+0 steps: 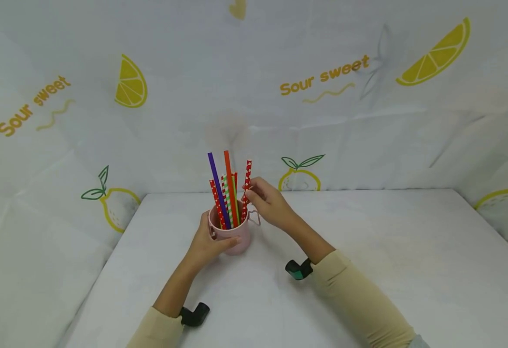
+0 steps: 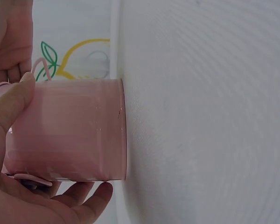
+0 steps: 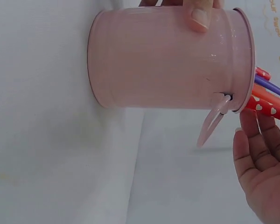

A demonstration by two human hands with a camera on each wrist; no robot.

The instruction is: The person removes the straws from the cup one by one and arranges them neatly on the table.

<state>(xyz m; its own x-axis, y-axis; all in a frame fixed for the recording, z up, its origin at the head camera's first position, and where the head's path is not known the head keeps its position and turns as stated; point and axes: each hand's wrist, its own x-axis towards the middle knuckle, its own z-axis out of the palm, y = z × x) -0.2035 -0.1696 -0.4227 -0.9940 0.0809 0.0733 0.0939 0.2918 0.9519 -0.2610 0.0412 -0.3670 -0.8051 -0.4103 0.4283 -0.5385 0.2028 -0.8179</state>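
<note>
A small pink metal bucket (image 1: pixel 238 247) stands upright on the white table, its side handles visible. My left hand (image 1: pixel 205 244) grips it from the left, thumb across the front and fingers round the side, as the left wrist view shows on the bucket wall (image 2: pixel 70 130). At the right rim, my right hand (image 1: pixel 272 202) pinches a red straw with white hearts (image 1: pixel 248 169) between thumb and fingers; the straw's lower end is inside the bucket. Beside it lean a purple straw (image 1: pixel 212 164), an orange straw (image 1: pixel 227 162), a red patterned straw (image 1: pixel 215 193) and several striped ones.
The white table (image 1: pixel 388 232) meets a white backdrop (image 1: pixel 184 121) printed with lemons and lettering just beyond the bucket. Black wrist mounts, one at the left sleeve (image 1: pixel 195 314) and one at the right sleeve (image 1: pixel 298 269), hang close over the table.
</note>
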